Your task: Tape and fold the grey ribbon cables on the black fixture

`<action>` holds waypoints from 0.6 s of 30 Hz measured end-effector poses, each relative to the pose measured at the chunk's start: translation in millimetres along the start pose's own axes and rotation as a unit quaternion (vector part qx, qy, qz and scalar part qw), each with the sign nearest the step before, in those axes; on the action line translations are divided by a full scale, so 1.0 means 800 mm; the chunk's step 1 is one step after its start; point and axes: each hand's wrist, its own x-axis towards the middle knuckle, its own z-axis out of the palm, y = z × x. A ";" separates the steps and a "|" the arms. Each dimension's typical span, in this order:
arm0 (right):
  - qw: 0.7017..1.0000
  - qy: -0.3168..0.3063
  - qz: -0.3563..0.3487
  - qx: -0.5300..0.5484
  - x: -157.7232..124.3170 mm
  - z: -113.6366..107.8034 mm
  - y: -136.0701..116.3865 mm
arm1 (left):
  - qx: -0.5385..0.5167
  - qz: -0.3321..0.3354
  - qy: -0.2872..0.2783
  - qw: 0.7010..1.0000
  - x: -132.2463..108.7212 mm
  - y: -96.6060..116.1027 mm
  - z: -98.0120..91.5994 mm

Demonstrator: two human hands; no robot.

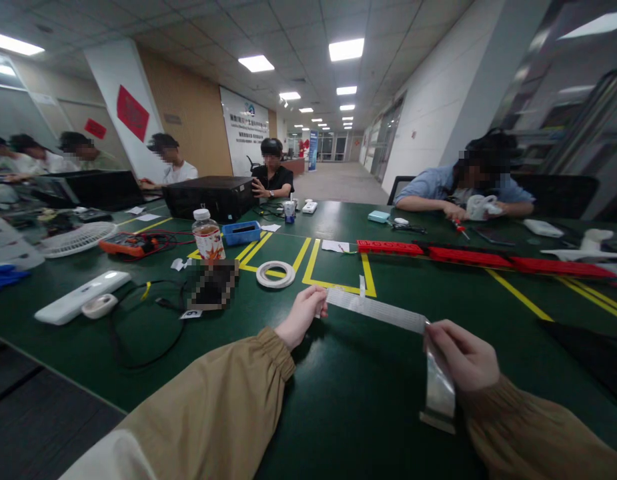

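A flat ribbon cable (pixel 388 313), silvery grey with fine lines along it, stretches between my two hands above the green table. My left hand (pixel 307 313) pinches its left end with closed fingers. Farther right, my right hand (pixel 463 353) grips the strip where it bends, and a shiny length hangs down below the fingers to a dark-edged end. A small pale tab (pixel 362 287) sticks up from the strip near my left hand. Just beyond that hand, a roll of white tape (pixel 275 274) lies flat on the table.
At the left are a drink bottle (pixel 208 237), a blue tray (pixel 241 233), an orange multimeter (pixel 128 244), a looped black cable (pixel 148 363) and a white device (pixel 83 297). Red strips (pixel 468 258) cross the right side. Across the table, a co-worker (pixel 478 180) holds a red screwdriver (pixel 459 229).
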 end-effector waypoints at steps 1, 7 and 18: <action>0.999 -0.005 -0.020 -0.028 0.000 0.001 0.001 | 0.018 0.005 0.000 1.000 0.000 0.001 -0.001; 0.996 -0.010 -0.038 -0.085 0.003 0.002 0.004 | 0.335 0.191 -0.050 0.921 -0.013 0.017 -0.005; 0.990 -0.131 -0.006 -0.054 0.007 0.004 0.014 | 0.640 0.333 -0.150 0.675 -0.027 0.020 0.009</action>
